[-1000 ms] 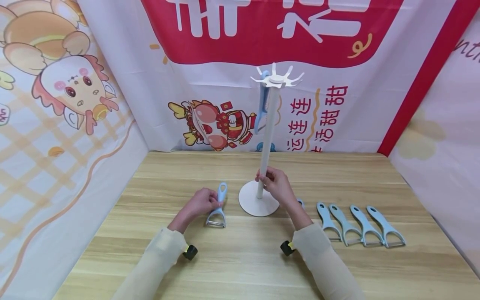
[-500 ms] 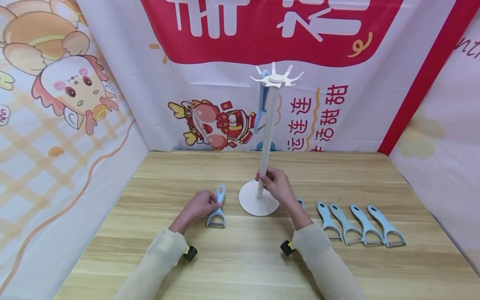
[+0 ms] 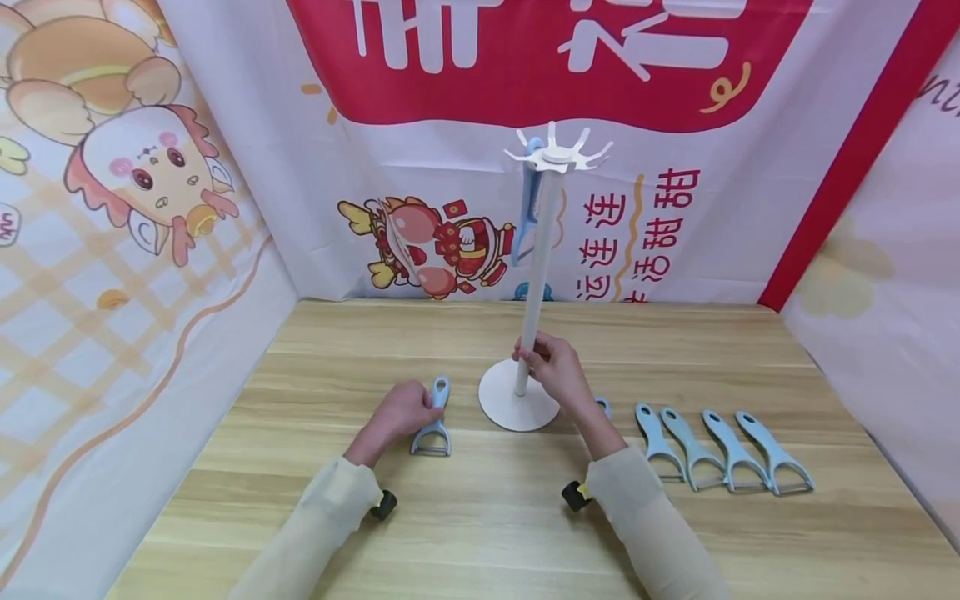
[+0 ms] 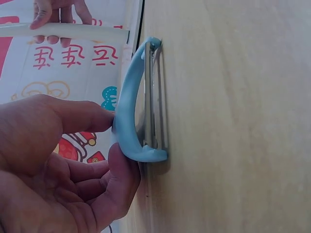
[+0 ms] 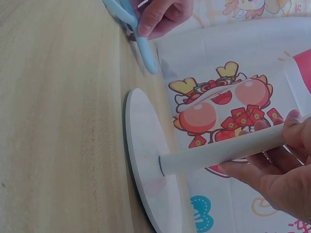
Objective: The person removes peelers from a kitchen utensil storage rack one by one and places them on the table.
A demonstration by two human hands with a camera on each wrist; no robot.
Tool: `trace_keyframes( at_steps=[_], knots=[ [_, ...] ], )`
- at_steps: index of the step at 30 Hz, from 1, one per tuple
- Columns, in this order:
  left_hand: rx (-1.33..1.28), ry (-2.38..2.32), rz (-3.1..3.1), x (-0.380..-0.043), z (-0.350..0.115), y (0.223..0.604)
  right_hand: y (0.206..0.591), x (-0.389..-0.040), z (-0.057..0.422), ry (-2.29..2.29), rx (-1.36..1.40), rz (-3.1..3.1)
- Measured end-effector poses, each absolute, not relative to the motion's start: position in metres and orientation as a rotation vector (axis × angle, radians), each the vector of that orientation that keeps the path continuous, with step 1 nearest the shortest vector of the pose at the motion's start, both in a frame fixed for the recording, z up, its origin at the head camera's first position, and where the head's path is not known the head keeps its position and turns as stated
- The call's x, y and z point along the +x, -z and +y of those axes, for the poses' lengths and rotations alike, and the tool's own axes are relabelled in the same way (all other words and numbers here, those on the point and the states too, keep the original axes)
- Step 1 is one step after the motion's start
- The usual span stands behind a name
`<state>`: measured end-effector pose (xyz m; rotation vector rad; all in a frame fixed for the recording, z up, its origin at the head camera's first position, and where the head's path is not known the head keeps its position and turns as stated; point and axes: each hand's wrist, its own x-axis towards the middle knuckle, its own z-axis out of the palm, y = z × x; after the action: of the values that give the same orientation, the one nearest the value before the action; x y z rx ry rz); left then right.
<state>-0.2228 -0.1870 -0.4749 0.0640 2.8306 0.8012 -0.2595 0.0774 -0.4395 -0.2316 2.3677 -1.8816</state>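
My left hand pinches a light blue Y-shaped peeler by its handle, left of the stand. In the left wrist view, the peeler's head has its metal blade close to the tabletop; whether it touches cannot be told. My right hand grips the lower part of the white pole of an upright stand with a round base. The stand's top is a ring of white hooks. Another blue peeler hangs from a hook at the back left.
Several more peelers lie in a row on the wooden table at the right, handles pointing away. One peeler there is mostly hidden by the right forearm. Printed cloths enclose the back and sides.
The handle end of the peeler in my left hand has come down slightly towards me, while its blade end stays in about the same place. My right hand keeps its grip on the pole.
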Motion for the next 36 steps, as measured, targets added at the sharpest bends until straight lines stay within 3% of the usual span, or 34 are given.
trace_keyframes(
  at_steps=[17, 22, 26, 36],
  knots=[
    [0.104, -0.782, 2.808, -0.226, -0.190, 0.475, 0.439, -0.259, 0.078, 1.876, -0.221, 2.355],
    [-0.001, -0.837, 2.810, -0.225, -0.189, 0.469, 0.440, -0.260, 0.079, 1.873, -0.207, 2.355],
    [-0.079, -0.894, 2.823, -0.225, -0.187, 0.460, 0.440, -0.260, 0.079, 1.866, -0.222, 2.359],
    [0.007, -1.139, 2.856, -0.228, -0.192, 0.421, 0.438, -0.259, 0.078, 1.873, -0.244, 2.369]
  ],
)
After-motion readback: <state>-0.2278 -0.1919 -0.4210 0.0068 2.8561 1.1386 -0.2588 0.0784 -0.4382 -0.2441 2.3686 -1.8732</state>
